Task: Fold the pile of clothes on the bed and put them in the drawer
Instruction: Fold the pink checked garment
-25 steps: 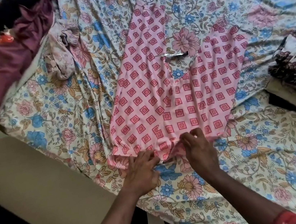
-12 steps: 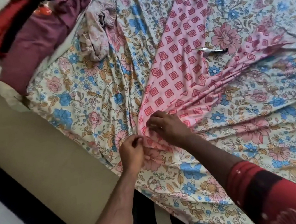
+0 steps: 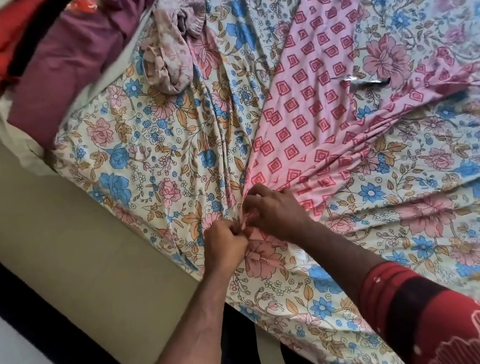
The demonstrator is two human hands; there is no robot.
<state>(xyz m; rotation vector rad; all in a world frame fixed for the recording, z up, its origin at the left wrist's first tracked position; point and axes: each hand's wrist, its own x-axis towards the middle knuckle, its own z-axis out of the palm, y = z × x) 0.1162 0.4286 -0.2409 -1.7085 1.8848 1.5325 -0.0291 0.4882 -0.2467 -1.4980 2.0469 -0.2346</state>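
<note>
A pink garment (image 3: 308,105) with red square print lies on the floral bed sheet (image 3: 143,151), bunched into a fan that narrows toward the bed's near edge. My left hand (image 3: 224,245) and my right hand (image 3: 276,210) meet at that narrow end, both with curled fingers pinching the gathered hem. A pile of clothes (image 3: 41,52) in red, maroon and white sits at the top left of the bed. A crumpled mauve floral garment (image 3: 170,56) lies beside the pile. The drawer is out of view.
The bed's beige side panel (image 3: 67,250) runs diagonally along the left, with dark floor below it. A small silver strip (image 3: 366,82) lies on the sheet by the pink garment's neckline. Open sheet stretches to the right.
The pink garment went from lying flat to being gathered into a narrow bunch. Both hands came together at its hem. The view shifted left, so the pile shows more.
</note>
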